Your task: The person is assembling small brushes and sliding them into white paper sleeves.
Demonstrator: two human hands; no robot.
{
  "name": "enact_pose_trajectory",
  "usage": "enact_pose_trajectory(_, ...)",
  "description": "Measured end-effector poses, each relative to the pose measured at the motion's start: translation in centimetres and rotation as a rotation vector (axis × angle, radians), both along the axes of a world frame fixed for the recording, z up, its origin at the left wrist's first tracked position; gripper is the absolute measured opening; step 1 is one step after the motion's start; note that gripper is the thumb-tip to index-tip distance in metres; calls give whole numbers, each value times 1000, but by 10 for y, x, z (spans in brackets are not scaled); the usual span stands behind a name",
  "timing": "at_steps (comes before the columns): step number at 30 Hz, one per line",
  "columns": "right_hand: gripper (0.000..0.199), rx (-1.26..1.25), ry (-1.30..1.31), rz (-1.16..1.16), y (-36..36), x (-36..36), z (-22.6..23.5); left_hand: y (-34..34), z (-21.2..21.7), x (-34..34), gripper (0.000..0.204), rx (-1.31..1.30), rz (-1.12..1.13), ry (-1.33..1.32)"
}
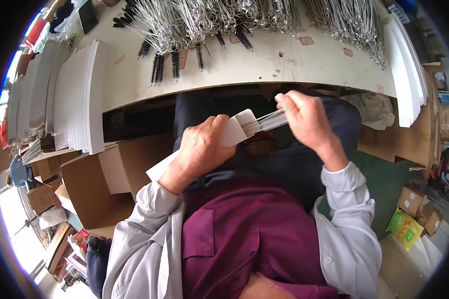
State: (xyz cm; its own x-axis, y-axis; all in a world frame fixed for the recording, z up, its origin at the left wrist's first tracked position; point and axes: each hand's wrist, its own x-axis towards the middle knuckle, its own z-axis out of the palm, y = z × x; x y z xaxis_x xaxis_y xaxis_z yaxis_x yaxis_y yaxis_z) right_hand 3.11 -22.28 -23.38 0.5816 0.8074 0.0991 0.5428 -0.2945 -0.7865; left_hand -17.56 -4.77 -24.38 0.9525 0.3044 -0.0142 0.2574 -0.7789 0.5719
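A long narrow white box (235, 130) lies slantwise over my lap, its end flap raised at the upper right. My left hand (203, 142) is wrapped round the middle of it. Several thin wire-handled brushes (267, 121) stick out of the box's open end. Their outer ends are gripped in my closed right hand (306, 118), up and to the right of the box. The brush ends inside the box are hidden. Beyond my hands, a big heap of wire brushes (199, 25) with looped ends and black bristles covers the back of the table (264, 65).
Stacks of flat white boxes (80, 94) stand at the table's left end, and more white boxes (404, 65) at its right end. An open cardboard carton (92, 184) sits at lower left. A yellow-green bag (405, 228) and small cartons (419, 204) lie at right.
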Motion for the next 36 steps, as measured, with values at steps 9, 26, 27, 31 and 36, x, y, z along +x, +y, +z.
enact_pose_trajectory(9, 19, 188, 380, -141, 16, -39, -17, -10, -3, 6, 45, -46, 36, 54)
enact_pose_trajectory(26, 16, 261, 221, -36, 16, -67, -36, -13, -15, 2, 44, -82, 54, 103)
enact_pose_trajectory(27, 21, 252, 232, -12, 16, -72, -39, -13, -15, 2, 46, -95, 62, 102)
enact_pose_trajectory(31, 40, 259, 253, 28, 11, -84, -40, -12, -17, 0, 51, -145, 79, 63)
enact_pose_trajectory(36, 50, 177, -18, 121, 6, -89, -38, -12, -20, -1, 54, -158, 74, 51)
